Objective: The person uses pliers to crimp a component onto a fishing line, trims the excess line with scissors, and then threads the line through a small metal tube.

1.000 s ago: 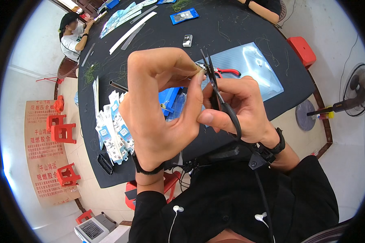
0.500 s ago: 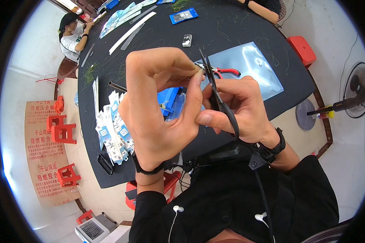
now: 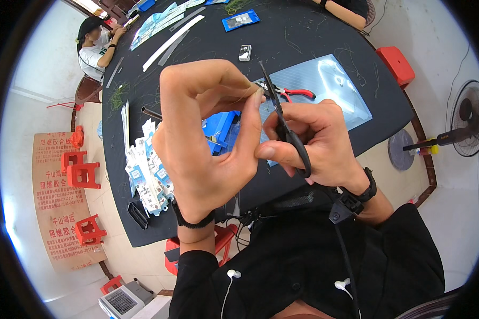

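My left hand [image 3: 210, 165] is raised over the table, with thumb and fingertips pinched together. What lies between them is too small to make out. In my right hand [image 3: 319, 133] is a pair of black scissors [image 3: 278, 109], with thumb and fingers at the handle loops. Their blades point up and away, close together, just right of the pinched fingertips. My right thumb meets the base of my left thumb. Behind the hands, red-handled pliers [image 3: 301, 93] rest on a translucent plastic sheet [image 3: 343, 80]. A blue tray [image 3: 216, 126] shows partly through the gap in my left hand.
Printed white cards [image 3: 143, 178] pile up left of my left hand, beside a dark metal tube [image 3: 151, 113]. A small box [image 3: 245, 52], a blue packet [image 3: 240, 21] and green thread tufts [image 3: 118, 97] lie farther off. A co-worker [image 3: 95, 50] sits far left; another person's arm [image 3: 343, 11] rests far right.
The scissor blades, slightly apart before, have come together. My left hand has shifted a little to the left, its fingertips now farther from the blades.
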